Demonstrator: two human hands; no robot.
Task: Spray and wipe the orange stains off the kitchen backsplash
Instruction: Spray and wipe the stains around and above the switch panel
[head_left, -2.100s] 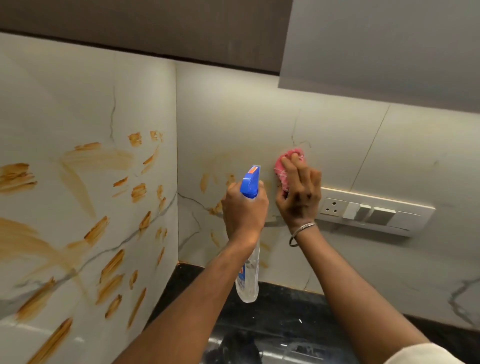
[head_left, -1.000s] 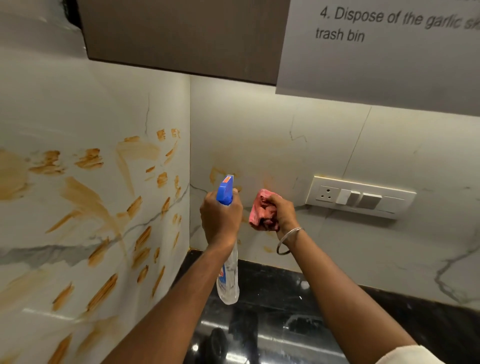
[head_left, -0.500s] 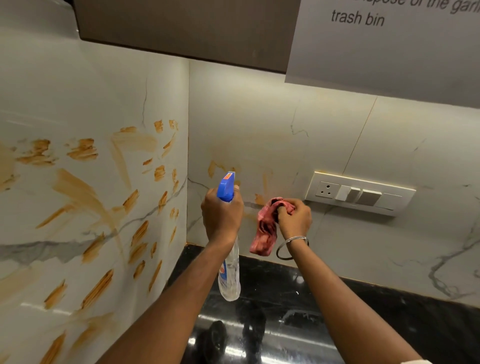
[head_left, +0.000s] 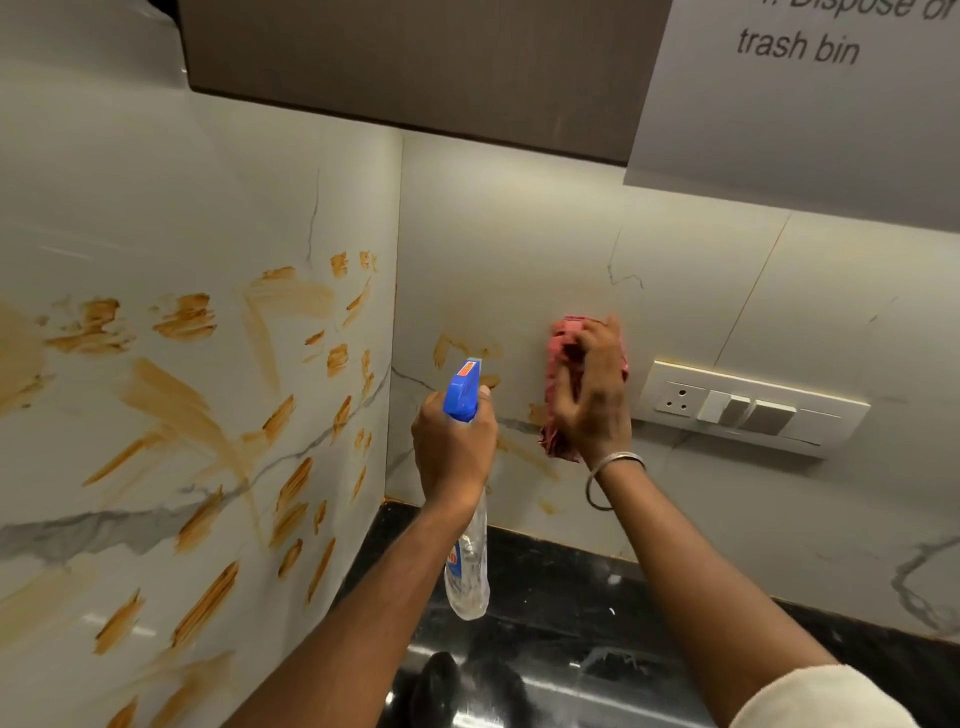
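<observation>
Right hand (head_left: 592, 400) presses bunched pink cloth (head_left: 563, 338) against back-wall backsplash (head_left: 519, 234), fingers curled over it, just left of switch panel (head_left: 753, 408). Left hand (head_left: 454, 447) grips spray bottle (head_left: 467, 566) at the neck, fingers wrapped round, nozzle toward wall, above black surface (head_left: 571, 597) near its back left corner. Orange stains (head_left: 197, 415): heavy on left wall, fewer and fainter on back wall around the hands.

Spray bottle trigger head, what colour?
Blue, with a small orange label on top; the spray bottle body below the left hand is clear. Head view.
</observation>
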